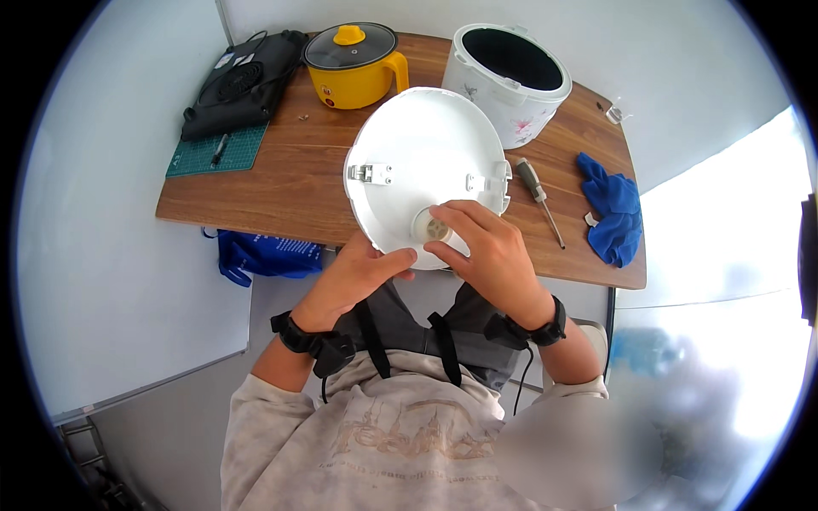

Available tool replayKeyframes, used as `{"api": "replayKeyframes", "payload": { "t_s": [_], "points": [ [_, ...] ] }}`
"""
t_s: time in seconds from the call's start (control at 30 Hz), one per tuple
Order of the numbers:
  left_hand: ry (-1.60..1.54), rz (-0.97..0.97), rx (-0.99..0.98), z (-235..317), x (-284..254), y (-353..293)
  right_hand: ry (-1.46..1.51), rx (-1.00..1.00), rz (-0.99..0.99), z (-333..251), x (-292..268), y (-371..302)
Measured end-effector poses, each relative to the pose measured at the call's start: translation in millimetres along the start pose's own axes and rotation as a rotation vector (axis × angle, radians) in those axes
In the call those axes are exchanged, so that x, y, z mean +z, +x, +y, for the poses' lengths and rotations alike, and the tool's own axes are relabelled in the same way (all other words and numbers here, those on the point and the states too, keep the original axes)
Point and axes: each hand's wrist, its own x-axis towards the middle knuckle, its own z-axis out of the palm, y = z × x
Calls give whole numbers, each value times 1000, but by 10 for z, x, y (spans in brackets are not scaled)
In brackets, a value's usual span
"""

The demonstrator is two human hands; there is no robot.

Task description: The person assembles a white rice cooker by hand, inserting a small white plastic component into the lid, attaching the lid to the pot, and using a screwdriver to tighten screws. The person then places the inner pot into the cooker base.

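A round white rice cooker lid [430,136] is tilted up at the table's near edge, its hollow inner side facing me. My left hand [356,274] grips its lower left rim, with the thumb on the inside. Low in the lid sits a small round beige steam valve [437,228] with openings in it. The thumb and fingers of my right hand [496,260] close around this valve from the right. A metal-and-white latch piece [372,175] is fixed on the lid's left inner side, and a white bracket [477,182] is on its right.
Behind the lid stands a white rice cooker body [511,106], lidless, beside a yellow pot [354,81] with a glass lid. A screwdriver [541,200] and a blue cloth [613,213] lie right. At left, a black appliance [243,85] overlaps a green cutting mat [243,153].
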Motion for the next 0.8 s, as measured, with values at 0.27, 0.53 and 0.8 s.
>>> {"api": "replayKeyframes", "payload": {
  "t_s": [0.27, 0.53, 0.8],
  "points": [
    [11, 62, 52, -21, -4, 16, 43, 48, 19, -39, 30, -27],
    [-40, 100, 91, -4, 21, 18, -96, 58, 100, -111, 91, -26],
    [-181, 77, 126, -35, 53, 64, 2, 123, 121, -71, 176, -30]
  ]
}}
